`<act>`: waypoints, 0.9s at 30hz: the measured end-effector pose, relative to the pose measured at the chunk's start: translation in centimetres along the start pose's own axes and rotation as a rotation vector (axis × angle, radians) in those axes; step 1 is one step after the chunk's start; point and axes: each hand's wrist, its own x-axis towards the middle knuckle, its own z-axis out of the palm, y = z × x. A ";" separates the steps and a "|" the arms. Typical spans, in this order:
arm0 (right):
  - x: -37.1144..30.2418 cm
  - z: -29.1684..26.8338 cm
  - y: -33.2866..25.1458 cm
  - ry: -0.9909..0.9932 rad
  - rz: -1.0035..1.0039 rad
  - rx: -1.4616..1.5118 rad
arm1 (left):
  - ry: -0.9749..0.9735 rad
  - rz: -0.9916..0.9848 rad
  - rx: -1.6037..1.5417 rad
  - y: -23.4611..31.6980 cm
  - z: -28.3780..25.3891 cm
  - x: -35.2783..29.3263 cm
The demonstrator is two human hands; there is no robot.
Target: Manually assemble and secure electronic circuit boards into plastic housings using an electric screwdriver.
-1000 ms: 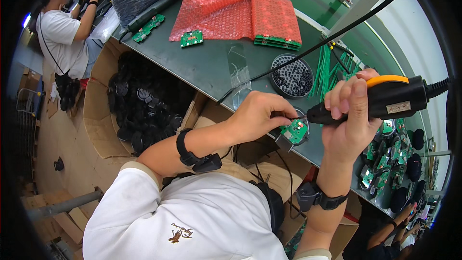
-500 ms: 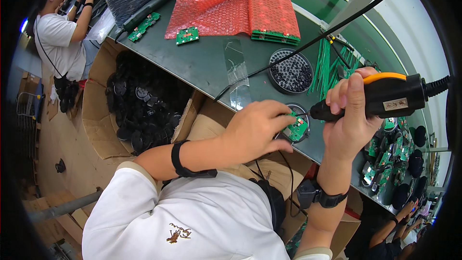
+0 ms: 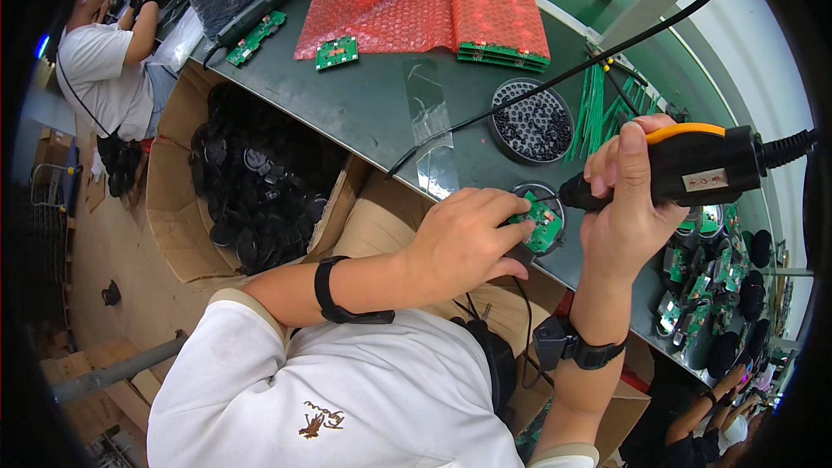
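Head view showed a green circuit board [image 3: 546,232] seated in a round casing [image 3: 537,191] at the table's near edge, between the two hands. From the left, the left hand [image 3: 468,241] reached over with its fingertips at the board's left side; the thumb stood well apart from the fingers, and whether they pinched anything small could not be told. The right hand [image 3: 633,195] was wrapped firmly around a black powered screwdriver [image 3: 693,166] with an orange lever, held nearly level, its bit pointing left above the board's far part; contact could not be made out. Just beyond the casing sat a round dish [image 3: 498,134] of small black pieces, with green strips [image 3: 591,113] to its right. Farther off lay red bubble wrap [image 3: 381,13] and stacked boards [image 3: 503,56]. At the near left stood an open carton [image 3: 178,225] of black parts; assembled units [image 3: 693,295] crowded the right.
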 end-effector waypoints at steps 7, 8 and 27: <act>-0.1 0.0 0.0 -0.022 0.017 -0.029 | -0.032 -0.011 0.001 0.0 -0.2 0.1; -0.1 0.1 0.0 -0.022 0.009 -0.040 | -0.034 -0.012 0.008 0.1 -0.3 0.2; -0.4 -0.3 0.8 -0.188 -0.087 -0.226 | -0.087 -0.015 0.063 0.3 -0.5 0.5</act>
